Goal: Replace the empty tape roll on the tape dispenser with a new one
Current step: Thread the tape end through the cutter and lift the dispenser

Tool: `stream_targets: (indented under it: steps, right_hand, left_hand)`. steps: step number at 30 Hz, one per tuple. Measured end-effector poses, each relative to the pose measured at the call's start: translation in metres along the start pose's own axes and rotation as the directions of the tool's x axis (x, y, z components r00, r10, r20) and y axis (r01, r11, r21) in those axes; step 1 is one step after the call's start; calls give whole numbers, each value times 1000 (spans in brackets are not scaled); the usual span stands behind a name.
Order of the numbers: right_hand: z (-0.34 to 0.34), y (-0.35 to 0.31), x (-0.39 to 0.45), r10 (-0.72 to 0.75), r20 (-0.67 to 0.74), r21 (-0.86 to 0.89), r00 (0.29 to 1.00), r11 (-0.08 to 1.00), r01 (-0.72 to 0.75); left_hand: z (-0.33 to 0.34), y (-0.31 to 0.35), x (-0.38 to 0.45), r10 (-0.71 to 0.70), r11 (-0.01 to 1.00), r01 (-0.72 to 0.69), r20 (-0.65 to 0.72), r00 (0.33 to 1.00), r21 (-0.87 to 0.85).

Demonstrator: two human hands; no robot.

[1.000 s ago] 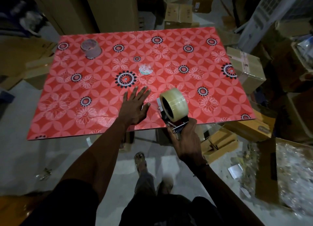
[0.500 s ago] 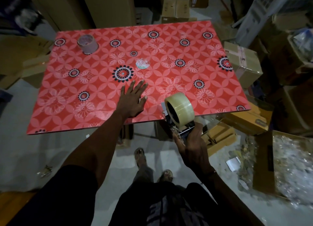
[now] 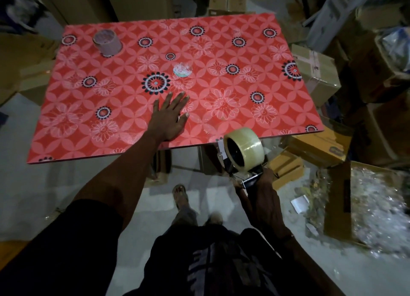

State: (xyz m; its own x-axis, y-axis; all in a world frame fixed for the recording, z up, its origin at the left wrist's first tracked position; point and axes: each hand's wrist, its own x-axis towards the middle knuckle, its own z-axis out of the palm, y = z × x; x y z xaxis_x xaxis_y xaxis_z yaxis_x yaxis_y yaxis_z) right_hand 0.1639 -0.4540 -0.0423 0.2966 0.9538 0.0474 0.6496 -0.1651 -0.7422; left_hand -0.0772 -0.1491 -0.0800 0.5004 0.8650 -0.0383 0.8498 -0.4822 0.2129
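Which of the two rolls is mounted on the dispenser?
The clear tape roll in the right hand; the empty roll stands on the table's far-left corner.

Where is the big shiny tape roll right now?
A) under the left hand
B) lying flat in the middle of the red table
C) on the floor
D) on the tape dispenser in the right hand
D: the clear tape roll sits on the tape dispenser held by the right hand, past the red table edge.

Ahead of the right hand (image 3: 264, 198) gripping the tape dispenser (image 3: 244, 175), the red floral tabletop (image 3: 221, 51) lay mostly bare. The flattened left hand (image 3: 170, 115) blocked its near-left stretch; a crumpled wad (image 3: 182, 69) sat beyond it, the empty tape core (image 3: 107, 43) far-left. Cardboard boxes (image 3: 315, 71) crowded the right.
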Motion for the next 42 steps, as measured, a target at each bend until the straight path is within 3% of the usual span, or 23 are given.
stream_targets:
  steps: [4,6,11,17,23,31,36,42]
  right_hand:
    - [3,6,9,-24,2,18,1000,1000,24]
    - [3,11,12,-5,15,143,1000,990,3]
    - [5,27,23,194,81,329,978,921,-210]
    - [4,40,9,40,65,30,997,999,-42]
    - [-8,44,4,143,43,226,989,963,-149]
    - [-62,14,42,115,-50,208,992,973,-102]
    - [-75,0,74,-2,-77,165,997,986,15]
    - [-57,-11,123,-49,-150,-117,987,993,32]
  left_hand:
    - [1,0,0,1,1000,-1,1,1000,-6]
    - [0,0,0,0,1000,0,1,1000,4]
    - [0,4,-2,-2,1000,2,4,1000,-6]
    - [3,1,1,7,1000,-7,-10,1000,8]
    - [6,-1,1,20,1000,-20,-28,999,12]
    - [9,-1,1,15,1000,-17,-80,997,-16]
    - [8,3,-4,-64,992,44,-168,984,-122]
    - [9,4,-9,-252,961,202,-298,921,-189]
